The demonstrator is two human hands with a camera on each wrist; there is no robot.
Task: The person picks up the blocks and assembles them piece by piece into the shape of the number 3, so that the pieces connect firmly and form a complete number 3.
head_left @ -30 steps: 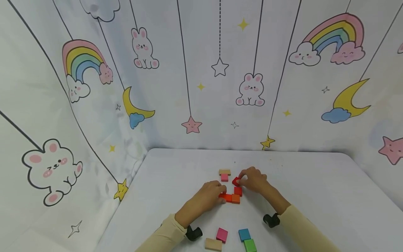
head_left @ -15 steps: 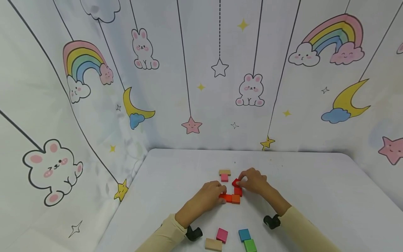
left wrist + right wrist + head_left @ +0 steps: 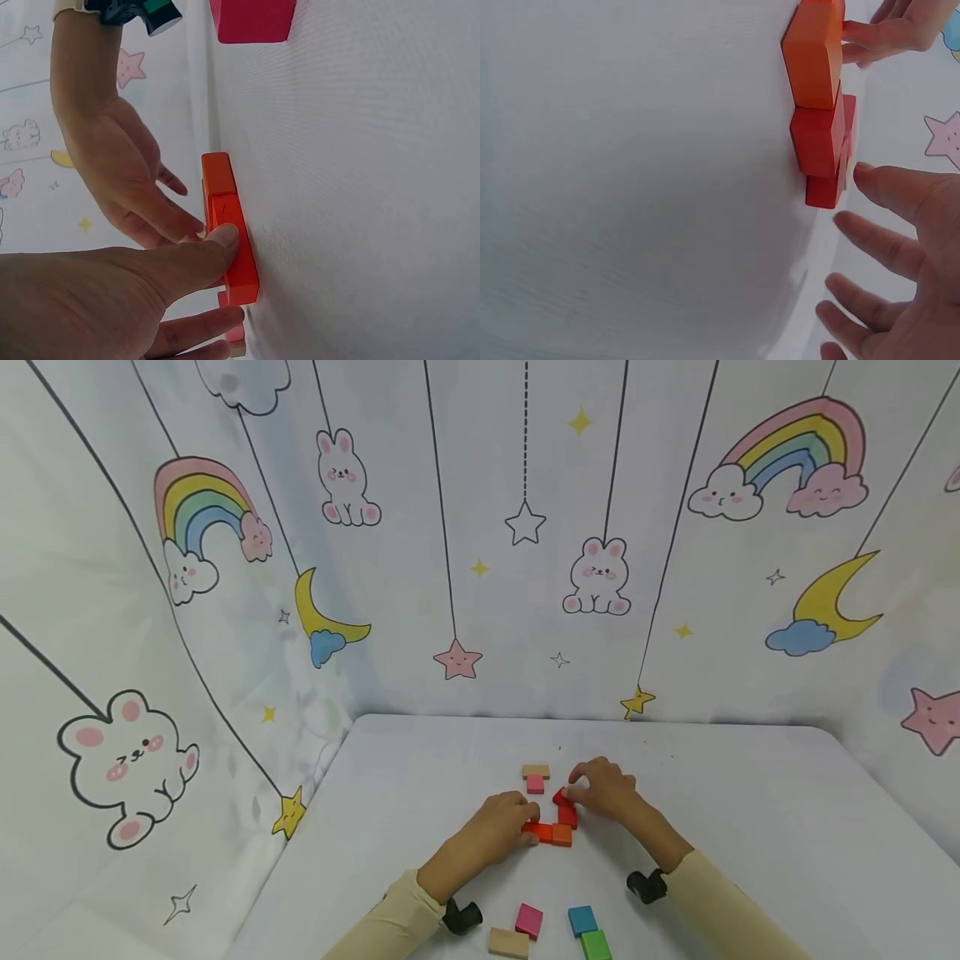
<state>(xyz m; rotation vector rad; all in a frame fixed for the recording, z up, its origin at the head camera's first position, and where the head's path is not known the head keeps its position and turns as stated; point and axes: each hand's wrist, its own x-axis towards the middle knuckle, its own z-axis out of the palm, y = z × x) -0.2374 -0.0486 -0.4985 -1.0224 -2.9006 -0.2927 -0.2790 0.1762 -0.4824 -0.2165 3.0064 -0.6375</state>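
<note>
In the head view, my left hand (image 3: 493, 827) pinches a red-orange block (image 3: 542, 832) between thumb and fingers; the left wrist view has the thumb on this block (image 3: 238, 262). An orange block (image 3: 562, 835) touches its right end. Behind that lies a red block (image 3: 567, 817), with another red block (image 3: 560, 797) turned at an angle at its far end. My right hand (image 3: 603, 789) is beside this farther block. The right wrist view shows its fingers spread and relaxed, thumb tip close to the red block (image 3: 823, 192); whether they touch, I cannot tell.
Beyond the left hand lie a tan block (image 3: 536, 771) and a pink block (image 3: 535, 784), touching. Nearer the body are a dark pink block (image 3: 528, 921), a tan block (image 3: 509, 942), a blue block (image 3: 582, 920) and a green block (image 3: 596, 945) on the white table (image 3: 420, 752).
The farther red block has turned and shifted slightly toward the body beside my right hand. My left hand has kept its place on the red-orange block.
</note>
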